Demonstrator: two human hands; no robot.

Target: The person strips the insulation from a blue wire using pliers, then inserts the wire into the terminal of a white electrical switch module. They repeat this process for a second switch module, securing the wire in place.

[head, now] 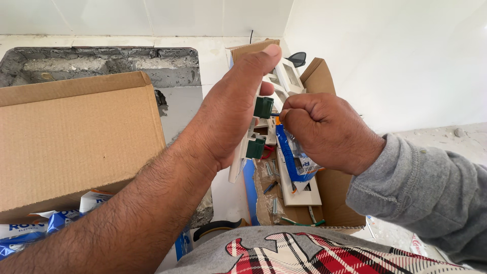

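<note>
1. Centre of the frame: the left hand (pixel 231 109) is clamped around a white switch frame (pixel 242 157) and holds it upright on edge, thumb pointing to the top of the frame.
2. Two green modules (pixel 263 107) sit in the frame, one above the other.
3. Right of centre: the right hand (pixel 324 132) is closed in a fist around a blue-handled screwdriver (pixel 290 161), whose tip meets the upper green module.
4. Step in hand, as judged: work with the tool at the upper module. The next move calls for a steady frame and a true tip.
5. Below the hands: an open small box (pixel 324 195) holds loose screws (pixel 271 170) and a white plate (pixel 304 195).
6. Left: a large cardboard box (pixel 76 137).
</note>
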